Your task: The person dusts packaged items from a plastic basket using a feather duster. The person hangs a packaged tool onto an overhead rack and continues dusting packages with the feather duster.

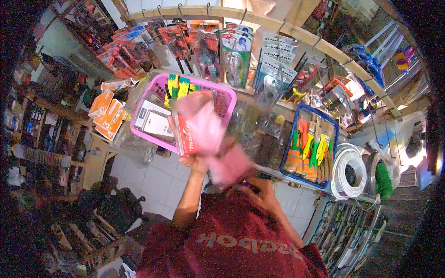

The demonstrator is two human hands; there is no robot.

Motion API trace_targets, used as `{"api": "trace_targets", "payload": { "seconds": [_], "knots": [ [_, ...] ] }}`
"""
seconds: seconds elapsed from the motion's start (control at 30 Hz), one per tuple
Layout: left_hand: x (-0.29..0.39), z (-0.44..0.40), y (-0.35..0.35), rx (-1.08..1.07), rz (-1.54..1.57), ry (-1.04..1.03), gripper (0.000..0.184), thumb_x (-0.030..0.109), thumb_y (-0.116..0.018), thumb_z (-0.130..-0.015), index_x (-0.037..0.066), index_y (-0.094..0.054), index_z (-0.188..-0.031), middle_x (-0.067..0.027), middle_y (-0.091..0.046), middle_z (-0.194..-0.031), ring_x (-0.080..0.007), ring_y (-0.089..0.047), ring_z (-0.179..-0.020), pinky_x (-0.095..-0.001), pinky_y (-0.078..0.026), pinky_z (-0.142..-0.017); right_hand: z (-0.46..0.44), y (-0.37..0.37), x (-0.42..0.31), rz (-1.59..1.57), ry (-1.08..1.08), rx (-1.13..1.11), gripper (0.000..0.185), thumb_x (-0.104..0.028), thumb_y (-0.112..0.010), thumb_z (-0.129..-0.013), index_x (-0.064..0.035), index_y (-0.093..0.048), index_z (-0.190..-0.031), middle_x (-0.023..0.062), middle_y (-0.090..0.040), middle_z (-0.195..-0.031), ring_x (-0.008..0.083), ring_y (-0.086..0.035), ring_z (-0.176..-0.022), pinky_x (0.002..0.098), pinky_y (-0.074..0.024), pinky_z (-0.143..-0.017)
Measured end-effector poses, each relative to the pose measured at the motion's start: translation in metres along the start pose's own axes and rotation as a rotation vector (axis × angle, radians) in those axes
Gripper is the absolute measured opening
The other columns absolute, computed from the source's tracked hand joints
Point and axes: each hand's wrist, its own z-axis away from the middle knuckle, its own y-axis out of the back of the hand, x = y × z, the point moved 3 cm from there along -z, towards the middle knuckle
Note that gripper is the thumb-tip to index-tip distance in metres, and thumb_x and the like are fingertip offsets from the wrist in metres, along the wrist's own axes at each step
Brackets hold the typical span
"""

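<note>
My left hand grips a red and white Makita package over the front of a pink basket. A pink cloth, smeared by motion, lies across the package and stretches down to my right hand. The fingers of that hand are curled at the cloth's lower end, beside something small and dark that is too blurred to name. Inside the basket are a white boxed item and yellow-green packs with a green and yellow handle.
A blue tray of paintbrushes stands at the right, beside a white cable coil and green wire. Packaged tools hang from a curved wooden rail. Orange boxes sit left of the basket.
</note>
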Motion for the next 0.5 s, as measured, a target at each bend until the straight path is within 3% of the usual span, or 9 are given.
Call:
{"api": "trace_targets", "payload": {
  "seconds": [0.07,0.17,0.37,0.47,0.5],
  "knots": [
    [-0.001,-0.002,-0.004,0.0,-0.013,-0.009,0.087,0.065,-0.045,-0.081,0.011,-0.017,-0.143,-0.0149,-0.042,-0.132,-0.0314,-0.044,-0.12,-0.0485,-0.033,-0.102,0.001,-0.002,-0.002,0.072,0.145,-0.074,0.028,-0.025,-0.06,-0.086,-0.0014,-0.063,-0.101,0.0148,-0.066,-0.093,0.0286,-0.063,-0.085,0.0367,-0.0474,-0.08],
    [0.0,-0.006,-0.009,0.005,-0.022,-0.032,0.086,0.064,-0.046,-0.081,0.012,-0.016,-0.143,-0.0153,-0.042,-0.132,-0.0317,-0.044,-0.12,-0.0487,-0.033,-0.102,-0.01,0.005,-0.015,-0.125,-0.081,0.054,0.027,-0.023,-0.06,-0.085,-0.0008,-0.062,-0.1,0.0163,-0.066,-0.093,0.0277,-0.063,-0.086,0.0371,-0.0474,-0.08],
    [0.008,-0.02,-0.012,0.01,-0.04,-0.076,0.086,0.063,-0.046,-0.082,0.013,-0.014,-0.143,-0.0161,-0.042,-0.133,-0.0323,-0.043,-0.121,-0.0489,-0.033,-0.102,-0.011,0.0,-0.007,-0.004,-0.039,-0.046,0.028,-0.024,-0.059,-0.084,-0.0013,-0.061,-0.101,0.0172,-0.066,-0.095,0.0288,-0.063,-0.091,0.0388,-0.047,-0.081],
    [0.018,-0.029,-0.011,0.017,-0.041,-0.101,0.086,0.062,-0.046,-0.082,0.013,-0.013,-0.144,-0.0165,-0.042,-0.133,-0.0326,-0.043,-0.121,-0.0491,-0.033,-0.102,-0.016,-0.001,-0.005,0.026,0.004,0.171,0.027,-0.02,-0.063,-0.082,0.0025,-0.063,-0.096,0.0174,-0.064,-0.081,0.0221,-0.059,-0.068,0.0344,-0.046,-0.064],
    [0.021,-0.031,-0.012,0.015,-0.043,-0.107,0.086,0.062,-0.046,-0.082,0.013,-0.013,-0.144,-0.0167,-0.042,-0.133,-0.0328,-0.043,-0.121,-0.0491,-0.033,-0.102,-0.016,-0.006,-0.002,0.048,0.088,0.121,0.026,-0.02,-0.063,-0.082,0.0026,-0.062,-0.096,0.0176,-0.063,-0.08,0.0231,-0.059,-0.068,0.0345,-0.0459,-0.064]
  ]
}}
